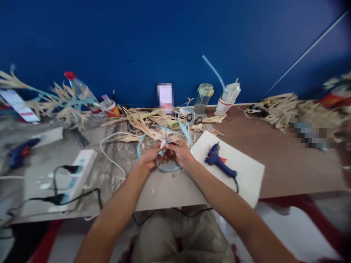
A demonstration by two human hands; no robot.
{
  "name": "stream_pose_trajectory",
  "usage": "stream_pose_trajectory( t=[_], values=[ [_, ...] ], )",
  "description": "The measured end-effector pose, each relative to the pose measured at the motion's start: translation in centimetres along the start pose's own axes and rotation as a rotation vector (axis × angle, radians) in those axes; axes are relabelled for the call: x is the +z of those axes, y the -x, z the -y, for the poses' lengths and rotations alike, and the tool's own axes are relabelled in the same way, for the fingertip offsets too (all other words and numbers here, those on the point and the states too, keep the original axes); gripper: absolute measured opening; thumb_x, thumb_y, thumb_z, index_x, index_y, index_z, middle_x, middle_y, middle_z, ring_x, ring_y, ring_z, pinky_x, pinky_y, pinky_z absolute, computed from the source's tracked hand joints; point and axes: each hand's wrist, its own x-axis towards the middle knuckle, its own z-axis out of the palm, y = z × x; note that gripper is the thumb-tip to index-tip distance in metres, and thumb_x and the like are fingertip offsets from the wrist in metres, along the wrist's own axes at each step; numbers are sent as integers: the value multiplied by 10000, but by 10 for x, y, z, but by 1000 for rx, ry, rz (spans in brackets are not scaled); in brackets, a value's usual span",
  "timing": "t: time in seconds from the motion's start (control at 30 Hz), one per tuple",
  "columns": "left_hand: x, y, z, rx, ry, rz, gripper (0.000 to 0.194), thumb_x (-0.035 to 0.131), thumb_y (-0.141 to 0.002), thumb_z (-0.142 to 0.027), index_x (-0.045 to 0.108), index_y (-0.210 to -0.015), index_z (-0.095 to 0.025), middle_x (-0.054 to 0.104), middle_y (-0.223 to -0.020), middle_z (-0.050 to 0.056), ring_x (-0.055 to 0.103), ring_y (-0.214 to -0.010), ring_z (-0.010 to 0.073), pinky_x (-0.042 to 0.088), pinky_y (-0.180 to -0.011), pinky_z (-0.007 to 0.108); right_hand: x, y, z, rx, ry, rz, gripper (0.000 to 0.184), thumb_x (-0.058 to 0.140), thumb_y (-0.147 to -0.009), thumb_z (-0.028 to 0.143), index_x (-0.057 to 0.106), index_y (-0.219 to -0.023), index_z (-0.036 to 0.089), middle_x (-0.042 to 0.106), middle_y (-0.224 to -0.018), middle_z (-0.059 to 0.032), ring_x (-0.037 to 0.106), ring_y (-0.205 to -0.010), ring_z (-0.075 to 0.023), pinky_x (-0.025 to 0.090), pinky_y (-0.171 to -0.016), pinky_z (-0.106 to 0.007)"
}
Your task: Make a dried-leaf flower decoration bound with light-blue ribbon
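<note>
Close together over the front of the table, my left hand (151,155) and my right hand (181,153) have their fingers closed around a small pale husk piece (163,142) and a light blue ribbon (168,169). The ribbon hangs in a loop below the fingers and curls up behind them on both sides. Exactly how the ribbon lies at the fingertips is too small to make out. Dry corn husks (145,126) lie scattered just beyond my hands, with dark-handled scissors (194,118) among them.
Right of my hands, a blue glue gun (221,160) rests on a white board (248,175). A power strip (82,171) with black plugs and another blue glue gun (20,151) lie left. Along the wall stand a phone (165,96), a jar (203,98) and a cup (223,106).
</note>
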Motion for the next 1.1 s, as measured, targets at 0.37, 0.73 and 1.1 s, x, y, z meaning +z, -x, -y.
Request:
stream_pose_trajectory(
  t=[0.37, 0.73, 1.1],
  values=[
    [3, 2, -1, 11, -50, 2, 345, 857, -503, -315, 668, -721, -124, 606, -571, 13, 539, -495, 102, 432, -472, 214, -3, -1, -4, -58, 5, -13, 184, 736, -548, 280, 599, -606, 172, 482, -449, 62, 365, -413, -60, 279, -428, -219],
    [1, 0, 2, 1, -86, 37, 326, 813, -605, -298, 678, -841, -120, 630, -627, 28, 532, -494, 92, 401, -474, 210, -4, -2, -3, -27, 14, -43, 284, 786, -483, 322, 579, -622, 187, 506, -445, 68, 350, -400, -59, 267, -422, -218],
    [8, 4, -2, 16, -116, -34, 312, 794, -621, -281, 691, -860, -109, 627, -606, 25, 519, -463, 89, 405, -455, 209, -4, -3, -3, -37, -3, -76, 297, 790, -472, 318, 575, -631, 189, 468, -424, 89, 340, -397, -53, 282, -436, -217]
  ],
)
